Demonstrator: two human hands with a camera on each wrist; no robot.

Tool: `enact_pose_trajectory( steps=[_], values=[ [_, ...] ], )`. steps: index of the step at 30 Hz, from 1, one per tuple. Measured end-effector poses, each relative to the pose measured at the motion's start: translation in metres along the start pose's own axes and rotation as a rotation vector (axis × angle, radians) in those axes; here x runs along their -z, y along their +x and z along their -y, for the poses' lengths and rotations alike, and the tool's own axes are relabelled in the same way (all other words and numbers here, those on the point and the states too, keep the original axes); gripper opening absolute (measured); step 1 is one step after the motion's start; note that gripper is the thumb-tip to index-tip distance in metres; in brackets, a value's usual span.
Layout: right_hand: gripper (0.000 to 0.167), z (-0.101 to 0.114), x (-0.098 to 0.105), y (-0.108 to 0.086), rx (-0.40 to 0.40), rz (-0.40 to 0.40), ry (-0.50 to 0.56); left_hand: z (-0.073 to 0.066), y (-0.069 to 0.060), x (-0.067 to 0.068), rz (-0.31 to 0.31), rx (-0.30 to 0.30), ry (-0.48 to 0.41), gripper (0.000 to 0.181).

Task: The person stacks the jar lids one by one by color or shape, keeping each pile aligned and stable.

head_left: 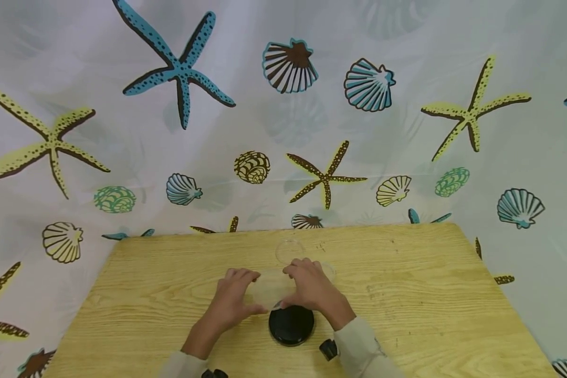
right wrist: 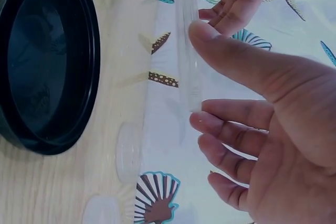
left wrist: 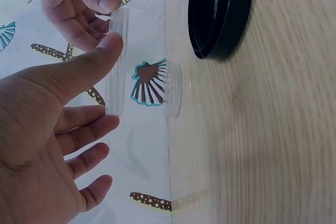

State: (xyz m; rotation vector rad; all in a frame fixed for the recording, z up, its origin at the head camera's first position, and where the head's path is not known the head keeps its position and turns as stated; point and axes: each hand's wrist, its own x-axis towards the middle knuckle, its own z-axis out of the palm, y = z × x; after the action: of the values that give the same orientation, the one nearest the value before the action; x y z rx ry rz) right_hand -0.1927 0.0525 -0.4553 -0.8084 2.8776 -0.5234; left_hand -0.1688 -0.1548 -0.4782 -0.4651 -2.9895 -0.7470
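Between both hands a clear, round, shallow plastic lid (left wrist: pixel 116 85) is held up over the table. My left hand (head_left: pixel 231 298) grips its left side by the rim, thumb at the near edge and fingertips at the far edge. The right hand (head_left: pixel 313 286) holds the opposite side the same way, its thumb (right wrist: pixel 207 34) on the rim. Below and nearer to me, a black round lid (head_left: pixel 291 325) lies on the table with its hollow side up. Its upper edge is partly covered by the right thumb in the head view.
Two more clear round lids lie beyond the hands: one at the back (head_left: pixel 290 252), another (head_left: pixel 329 271) partly behind the right hand. The wooden table (head_left: pixel 170 273) ends at a white cloth (head_left: pixel 245 121) printed with starfish and shells.
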Motion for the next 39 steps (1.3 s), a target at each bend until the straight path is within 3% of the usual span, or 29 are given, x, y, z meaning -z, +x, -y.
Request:
enact_pose_trajectory(
  steps=[10, 21, 30, 39],
  values=[
    [0.066, -0.013, 0.005, -0.016, -0.026, 0.003, 0.006, -0.019, 0.005, -0.007, 0.033, -0.023, -0.017, 0.067],
    [0.066, -0.027, 0.006, -0.030, -0.039, -0.008, 0.057, -0.032, 0.008, -0.020, 0.064, -0.042, -0.003, 0.070],
    [0.069, -0.037, 0.005, -0.040, -0.045, -0.036, 0.070, -0.040, 0.011, -0.028, 0.060, -0.102, 0.022, 0.072],
    [0.067, -0.042, 0.008, -0.050, -0.070, -0.033, 0.105, -0.048, 0.013, -0.035, 0.082, -0.105, 0.009, 0.072]
  ],
)
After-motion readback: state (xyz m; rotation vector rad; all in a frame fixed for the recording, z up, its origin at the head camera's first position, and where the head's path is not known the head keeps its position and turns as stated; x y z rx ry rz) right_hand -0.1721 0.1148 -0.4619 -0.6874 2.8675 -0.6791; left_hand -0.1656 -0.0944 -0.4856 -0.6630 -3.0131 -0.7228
